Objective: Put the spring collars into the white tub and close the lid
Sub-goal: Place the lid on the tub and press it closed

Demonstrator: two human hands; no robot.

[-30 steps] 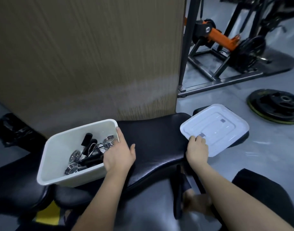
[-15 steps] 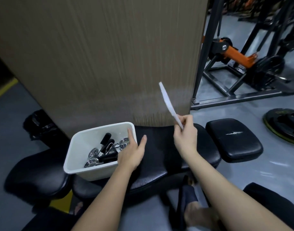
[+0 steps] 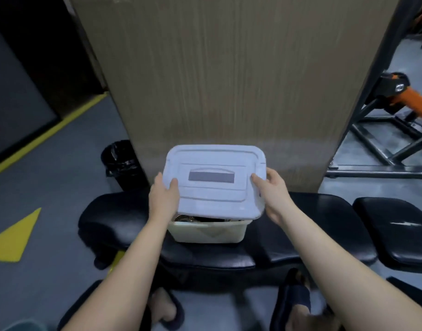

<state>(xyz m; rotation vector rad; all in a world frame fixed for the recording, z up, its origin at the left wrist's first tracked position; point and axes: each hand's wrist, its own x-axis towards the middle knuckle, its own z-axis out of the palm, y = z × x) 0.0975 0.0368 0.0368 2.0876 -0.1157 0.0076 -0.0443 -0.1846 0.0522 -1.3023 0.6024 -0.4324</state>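
Observation:
The white tub (image 3: 206, 231) stands on the black padded bench (image 3: 114, 211) in front of me. Over it lies the white lid (image 3: 214, 180), tilted, with its near edge raised above the tub's front rim. My left hand (image 3: 163, 199) grips the lid's left edge and my right hand (image 3: 273, 194) grips its right edge. Through the gap under the lid's near edge a few metal spring collars (image 3: 188, 219) show inside the tub; the rest of the contents are hidden.
A tall wood-grain panel (image 3: 217, 80) rises right behind the tub. A black bin (image 3: 120, 161) stands at its left, a separate black pad (image 3: 396, 230) at the right, and a rack with an orange part (image 3: 396, 91) beyond. My feet in dark sandals are below the bench.
My right hand carried the lid from the right pad over to the tub and turned it flat. My left hand left the tub's rim and took the lid's left edge.

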